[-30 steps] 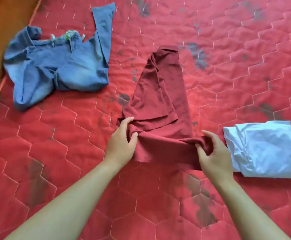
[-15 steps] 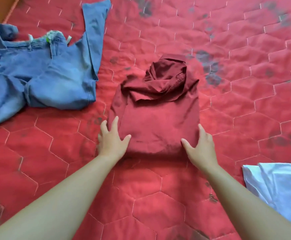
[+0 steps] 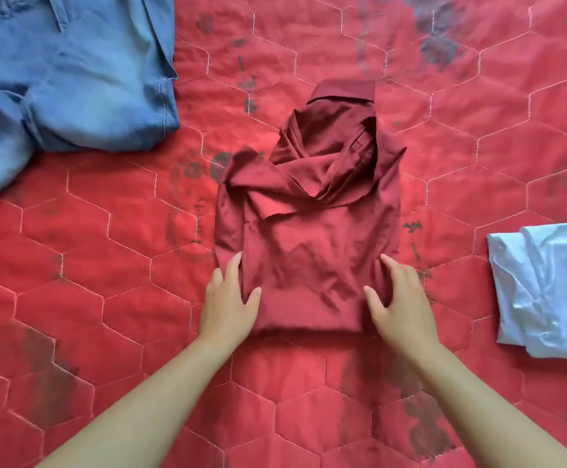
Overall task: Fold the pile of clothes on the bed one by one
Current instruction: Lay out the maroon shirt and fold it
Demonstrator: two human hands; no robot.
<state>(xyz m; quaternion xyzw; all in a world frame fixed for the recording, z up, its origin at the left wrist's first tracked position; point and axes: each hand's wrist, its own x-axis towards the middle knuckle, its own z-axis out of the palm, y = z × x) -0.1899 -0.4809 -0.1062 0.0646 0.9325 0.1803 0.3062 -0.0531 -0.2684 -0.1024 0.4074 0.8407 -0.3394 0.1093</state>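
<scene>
Maroon shirt [image 3: 309, 265] now doubled (collar [image 3: 342, 91] far)

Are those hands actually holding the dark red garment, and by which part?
Nothing is gripped. The left hand and right hand rest with relaxed fingers against the near left and right corners of the folded dark red garment on the bed.

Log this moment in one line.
left hand: open, on maroon shirt, near-left edge | right hand: open, near-right edge | jeans: unfolded, far left | white garment: folded, right
</scene>
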